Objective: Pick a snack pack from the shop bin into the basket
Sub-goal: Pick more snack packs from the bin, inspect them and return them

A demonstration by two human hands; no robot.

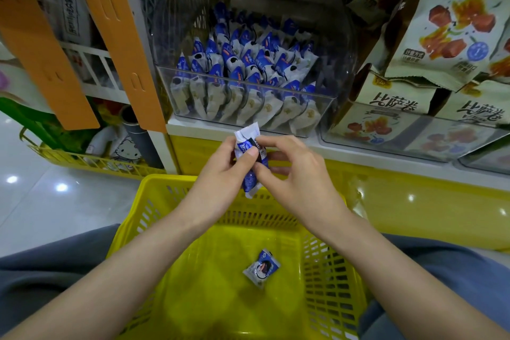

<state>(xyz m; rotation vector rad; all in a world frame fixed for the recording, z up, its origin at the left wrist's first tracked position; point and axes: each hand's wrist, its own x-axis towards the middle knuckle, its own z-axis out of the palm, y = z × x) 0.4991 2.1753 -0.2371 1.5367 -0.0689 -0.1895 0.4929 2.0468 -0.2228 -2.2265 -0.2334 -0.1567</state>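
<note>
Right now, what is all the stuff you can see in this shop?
held snack pack: one, blue and white, above the basket's far rim
loose snack pack: one, blue and white, on the basket floor
basket: one, yellow, below the hands
shop bin: one, clear, on the shelf
binned packs: many, blue and white, inside the shop bin
big bags: several, cream with orange-red pictures, right of the bin
orange strips: two, orange, upper left
left hand: one, pinches the held snack pack
right hand: one, pinches the same pack
</note>
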